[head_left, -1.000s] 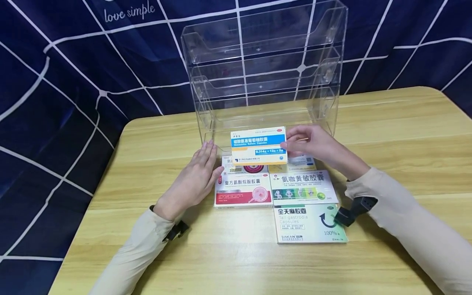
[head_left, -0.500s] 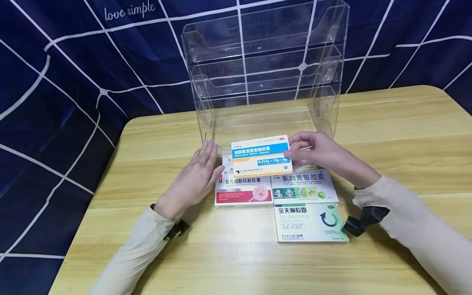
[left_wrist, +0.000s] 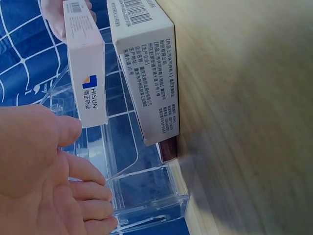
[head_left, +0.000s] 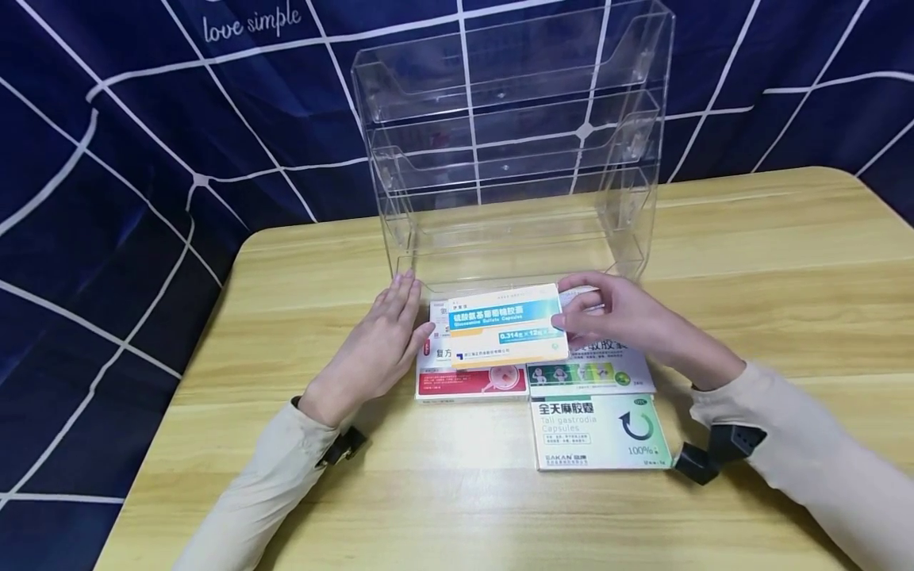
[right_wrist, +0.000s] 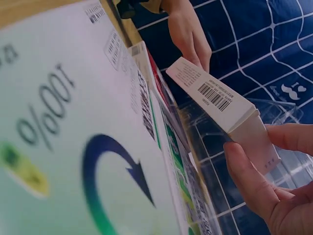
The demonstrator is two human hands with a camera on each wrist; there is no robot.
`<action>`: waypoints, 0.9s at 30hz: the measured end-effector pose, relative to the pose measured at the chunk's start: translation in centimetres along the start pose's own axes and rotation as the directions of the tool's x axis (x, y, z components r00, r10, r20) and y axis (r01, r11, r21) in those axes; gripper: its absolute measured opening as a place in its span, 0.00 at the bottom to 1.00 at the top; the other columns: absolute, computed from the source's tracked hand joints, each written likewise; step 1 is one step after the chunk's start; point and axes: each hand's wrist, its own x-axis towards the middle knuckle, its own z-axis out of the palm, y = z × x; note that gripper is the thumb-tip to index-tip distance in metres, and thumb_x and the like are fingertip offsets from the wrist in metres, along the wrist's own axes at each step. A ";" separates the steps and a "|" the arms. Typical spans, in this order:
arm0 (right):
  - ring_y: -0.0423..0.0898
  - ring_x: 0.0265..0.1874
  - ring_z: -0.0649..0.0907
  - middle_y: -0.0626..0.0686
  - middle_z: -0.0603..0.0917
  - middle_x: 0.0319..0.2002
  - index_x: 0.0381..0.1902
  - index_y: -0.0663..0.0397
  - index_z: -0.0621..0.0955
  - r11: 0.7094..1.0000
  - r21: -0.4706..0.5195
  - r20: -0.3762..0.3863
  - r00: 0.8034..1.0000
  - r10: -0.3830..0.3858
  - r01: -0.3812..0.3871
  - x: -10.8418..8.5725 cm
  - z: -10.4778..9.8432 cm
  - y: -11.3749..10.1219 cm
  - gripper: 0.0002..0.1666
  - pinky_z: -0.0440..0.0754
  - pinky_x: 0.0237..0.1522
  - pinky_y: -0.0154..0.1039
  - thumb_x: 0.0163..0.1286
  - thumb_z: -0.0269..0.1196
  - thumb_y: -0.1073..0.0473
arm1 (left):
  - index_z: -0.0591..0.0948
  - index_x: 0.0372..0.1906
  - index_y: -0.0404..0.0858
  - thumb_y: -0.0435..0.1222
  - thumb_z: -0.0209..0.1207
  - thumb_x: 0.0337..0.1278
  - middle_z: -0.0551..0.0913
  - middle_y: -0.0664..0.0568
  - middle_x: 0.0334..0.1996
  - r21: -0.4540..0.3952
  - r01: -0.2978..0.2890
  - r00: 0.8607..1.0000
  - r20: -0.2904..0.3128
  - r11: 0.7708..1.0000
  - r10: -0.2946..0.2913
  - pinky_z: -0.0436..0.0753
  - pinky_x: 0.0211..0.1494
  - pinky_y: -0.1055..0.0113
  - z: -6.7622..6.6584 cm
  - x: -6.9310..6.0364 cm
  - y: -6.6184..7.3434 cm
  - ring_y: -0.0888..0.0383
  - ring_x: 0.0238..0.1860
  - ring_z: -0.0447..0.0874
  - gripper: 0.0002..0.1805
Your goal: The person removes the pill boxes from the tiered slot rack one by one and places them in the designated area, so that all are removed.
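Observation:
In the head view my right hand pinches the right end of a white, blue and yellow medicine box. That box is tilted and held above other medicine boxes, partly covering them. The right wrist view shows the thumb and a finger on the end of the pinched medicine box. My left hand lies with fingers straight at the left of the boxes, its fingertips by the clear rack's front left corner. Beneath the held box are a red-and-white medicine box and a white one with a green strip.
A clear tiered plastic rack stands behind the boxes. Nearer the front lies a green-and-white medicine box. More boxes at the back are mostly hidden. The wooden table meets a dark blue curtain with white lines.
My right hand has brought the held medicine box down and toward the front, from near the rack's front to over the red-and-white box. My left hand has stayed put.

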 end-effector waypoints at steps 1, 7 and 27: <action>0.53 0.34 0.88 0.57 0.85 0.39 0.67 0.66 0.61 1.000 -0.002 0.003 1.000 0.001 -0.001 -0.1 0.1 0.1 0.39 0.86 0.44 0.44 0.66 0.66 0.59 | 0.50 0.73 0.25 0.48 0.36 0.77 0.46 0.33 0.74 0.002 0.000 1.000 0.001 1.000 0.000 0.49 0.76 0.51 0.0 0.0 0.0 0.41 0.75 0.42 0.35; 0.54 0.33 0.88 0.56 0.85 0.37 0.67 0.66 0.61 1.000 0.030 0.025 1.000 -0.003 0.002 -0.7 0.5 0.5 0.39 0.86 0.44 0.45 0.66 0.66 0.59 | 0.50 0.73 0.25 0.48 0.36 0.77 0.45 0.34 0.75 -0.003 0.006 1.000 0.008 1.000 -0.006 0.49 0.76 0.51 0.1 0.0 0.1 0.42 0.75 0.41 0.36; 0.52 0.32 0.88 0.57 0.86 0.34 0.66 0.65 0.66 0.998 0.041 0.149 0.987 -0.055 0.050 -3.0 3.8 0.9 0.38 0.86 0.41 0.42 0.62 0.69 0.59 | 0.49 0.73 0.25 0.49 0.37 0.76 0.44 0.33 0.75 -0.004 0.009 1.000 0.019 1.000 -0.009 0.49 0.76 0.50 0.0 0.0 0.1 0.41 0.75 0.41 0.37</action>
